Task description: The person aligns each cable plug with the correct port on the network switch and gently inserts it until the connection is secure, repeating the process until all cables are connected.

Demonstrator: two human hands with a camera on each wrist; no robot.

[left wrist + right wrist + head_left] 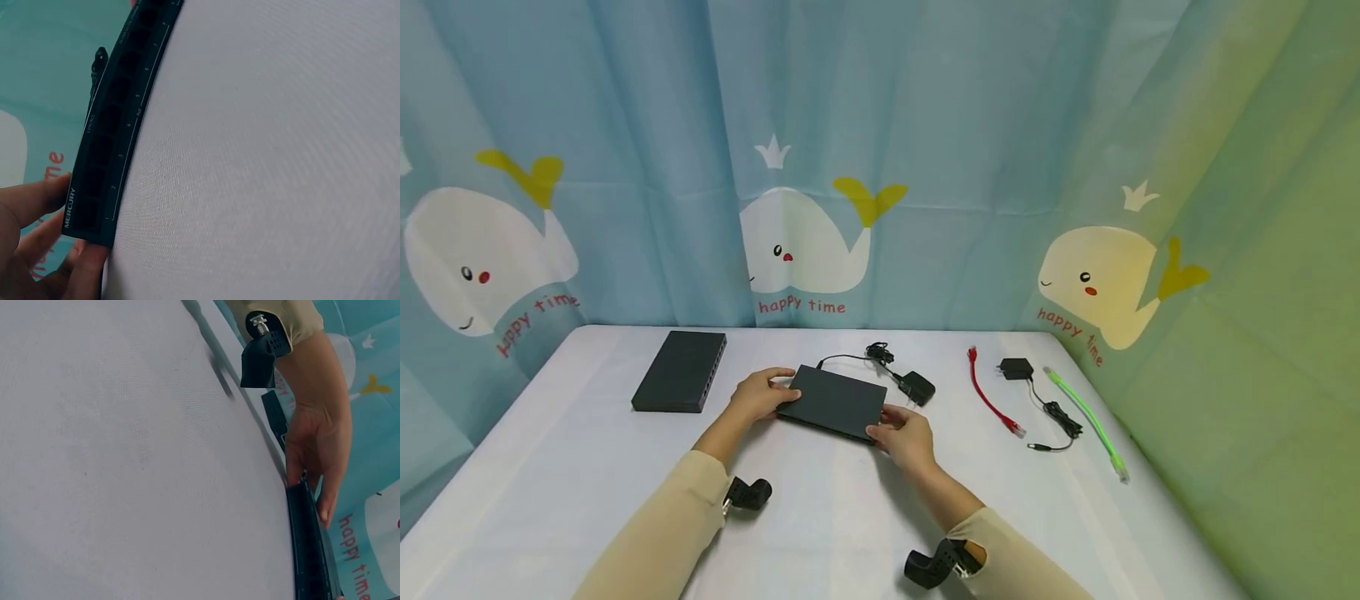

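A black network switch [838,402], lettered MERCURY, lies between both hands above the white table. My left hand [762,395] holds its left end, thumb on top and fingers spread along the side. At the right end, my right hand [912,437] grips the corner with thumb and fingers. The row of numbered ports on the switch [119,112] shows in the left wrist view; nothing is seen plugged into them. A thin cable from a black power adapter [916,388] reaches its back edge; whether it is plugged in cannot be told.
A second black switch [681,371] lies at the back left. To the right are a red network cable [988,396], another power adapter [1017,368] with a bundled lead, and a green network cable [1090,421]. A curtain [962,125] hangs behind the table.
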